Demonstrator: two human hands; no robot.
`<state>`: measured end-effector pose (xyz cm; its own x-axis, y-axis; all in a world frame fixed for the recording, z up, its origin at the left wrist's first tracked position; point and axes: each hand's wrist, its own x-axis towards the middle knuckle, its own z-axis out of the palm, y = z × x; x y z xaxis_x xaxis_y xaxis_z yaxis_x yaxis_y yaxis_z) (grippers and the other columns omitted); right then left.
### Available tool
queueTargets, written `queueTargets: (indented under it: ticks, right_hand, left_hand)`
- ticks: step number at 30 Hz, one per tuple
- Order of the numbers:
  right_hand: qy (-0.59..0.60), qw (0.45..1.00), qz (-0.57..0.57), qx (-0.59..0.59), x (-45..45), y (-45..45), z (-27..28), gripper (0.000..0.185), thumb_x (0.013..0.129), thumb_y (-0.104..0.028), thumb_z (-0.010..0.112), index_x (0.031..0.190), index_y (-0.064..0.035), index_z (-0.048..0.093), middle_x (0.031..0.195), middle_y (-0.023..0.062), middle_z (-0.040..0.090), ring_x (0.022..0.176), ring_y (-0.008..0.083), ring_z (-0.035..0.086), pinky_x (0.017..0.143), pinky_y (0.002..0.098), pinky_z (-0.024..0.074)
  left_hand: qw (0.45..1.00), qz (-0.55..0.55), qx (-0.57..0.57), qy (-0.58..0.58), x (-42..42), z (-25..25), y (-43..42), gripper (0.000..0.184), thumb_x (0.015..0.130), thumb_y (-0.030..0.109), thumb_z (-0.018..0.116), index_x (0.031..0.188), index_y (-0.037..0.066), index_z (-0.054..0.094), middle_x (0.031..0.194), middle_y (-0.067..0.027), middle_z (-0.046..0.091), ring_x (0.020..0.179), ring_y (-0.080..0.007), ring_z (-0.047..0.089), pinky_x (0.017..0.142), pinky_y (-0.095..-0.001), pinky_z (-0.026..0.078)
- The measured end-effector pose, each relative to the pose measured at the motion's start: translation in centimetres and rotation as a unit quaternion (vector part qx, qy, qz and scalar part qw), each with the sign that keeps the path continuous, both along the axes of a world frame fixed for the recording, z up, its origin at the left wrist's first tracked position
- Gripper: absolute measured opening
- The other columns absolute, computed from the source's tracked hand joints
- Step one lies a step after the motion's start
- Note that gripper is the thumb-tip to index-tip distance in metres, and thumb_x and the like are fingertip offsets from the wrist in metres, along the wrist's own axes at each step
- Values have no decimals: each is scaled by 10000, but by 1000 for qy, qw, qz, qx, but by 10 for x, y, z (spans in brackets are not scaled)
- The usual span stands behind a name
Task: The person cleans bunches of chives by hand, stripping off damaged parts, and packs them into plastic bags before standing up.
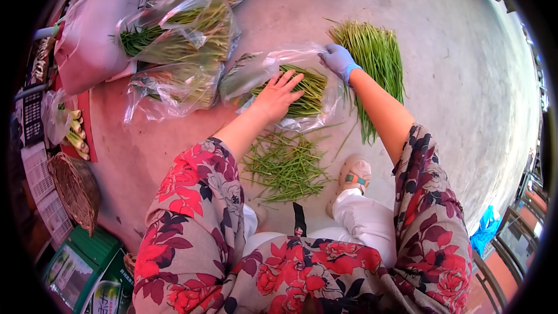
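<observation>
A clear plastic bag (250, 77) lies on the floor in front of me, with a bundle of long green vegetable stems (313, 94) inside. My left hand (275, 96), bare, rests with fingers spread on the bagged bundle. In a blue glove, my right hand (339, 61) is closed on the bag's edge at its upper right. Just right of that hand is a loose pile of long green stems (375, 61), partly hidden by my forearm. Short cut stem pieces (286, 166) are scattered nearer my feet.
More filled plastic bags of stems (186, 35) lie at the upper left, beside a large pale sack (99, 29). Along the left edge are a wicker basket (75, 189), a green box (87, 273) and leek-like stalks (77, 134). My shoe (353, 175) stands by the cut pieces.
</observation>
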<state>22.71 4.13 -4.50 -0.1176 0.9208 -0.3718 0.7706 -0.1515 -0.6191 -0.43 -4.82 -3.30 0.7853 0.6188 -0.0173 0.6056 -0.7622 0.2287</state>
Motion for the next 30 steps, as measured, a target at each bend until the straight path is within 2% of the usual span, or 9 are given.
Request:
queueTargets:
  ticks: [3, 9, 10, 13, 17, 20, 24, 29, 30]
  right_hand:
    - [11, 998, 9, -60, 3, 7, 15, 352, 769, -285, 629, 991, -12, 616, 940, 186, 638, 852, 327, 615, 778, 380, 476]
    - [-12, 961, 133, 240, -9, -3, 70, 530, 745, -296, 660, 1157, 11, 530, 1178, 178, 556, 1004, 319, 568, 854, 367, 456]
    - [31, 954, 128, 270, -18, -8, 88, 424, 775, -263, 633, 1107, -5, 577, 1085, 164, 609, 950, 279, 601, 839, 365, 466]
    - [249, 962, 113, -15, -29, -28, 91, 321, 799, -198, 641, 1054, -7, 605, 979, 122, 643, 892, 237, 614, 840, 340, 472]
    - [-175, 952, 237, -79, -32, -44, 56, 261, 809, -255, 544, 938, -67, 672, 921, 179, 648, 864, 330, 621, 794, 383, 483]
    - [-183, 949, 232, -109, -25, -54, 27, 283, 791, -275, 561, 913, -43, 668, 909, 182, 648, 860, 345, 616, 783, 401, 483]
    - [-18, 992, 94, -86, -15, -49, 22, 243, 779, -227, 609, 860, -2, 651, 791, 155, 654, 709, 262, 638, 692, 362, 504]
    - [173, 962, -135, -162, -17, -42, 38, 192, 769, -172, 660, 821, 11, 632, 664, 96, 612, 561, 129, 583, 590, 292, 495]
    - [181, 963, -130, -149, -18, -44, 31, 237, 789, -216, 643, 862, 9, 651, 715, 122, 642, 620, 179, 617, 631, 317, 499]
  left_hand:
    - [998, -19, -47, 26, 9, 9, 8, 515, 698, 57, 527, 1207, 133, 535, 1301, -104, 435, 1262, -264, 346, 1040, -427, 268]
    - [994, -23, -101, 31, 4, 2, 2, 511, 708, 49, 525, 1216, 104, 507, 1242, -112, 488, 1237, -269, 383, 1022, -413, 302]
    - [996, -25, -85, 14, 1, 0, -1, 531, 699, 45, 527, 1225, 102, 499, 1241, -115, 487, 1233, -274, 386, 1013, -408, 316]
    - [997, -28, -66, -13, -5, -5, -7, 559, 688, 41, 524, 1243, 95, 484, 1234, -115, 489, 1224, -280, 394, 999, -400, 337]
    - [996, -32, -76, -15, -5, -4, -9, 567, 683, 44, 521, 1248, 85, 481, 1226, -115, 493, 1216, -279, 404, 992, -392, 347]
    - [996, -29, -77, -27, -7, -4, -11, 571, 677, 50, 526, 1245, 88, 484, 1214, -118, 499, 1208, -281, 412, 984, -390, 354]
    - [996, -24, -74, -43, -9, -5, -15, 554, 670, 60, 536, 1223, 89, 505, 1194, -109, 513, 1202, -277, 417, 974, -391, 361]
    - [994, -32, -85, -57, -10, 0, -13, 511, 658, 59, 541, 1169, 87, 541, 1145, -97, 528, 1164, -269, 441, 953, -388, 372]
    - [994, -35, -83, -61, -10, 1, -12, 493, 655, 59, 542, 1147, 87, 552, 1120, -94, 535, 1140, -267, 454, 942, -387, 377]
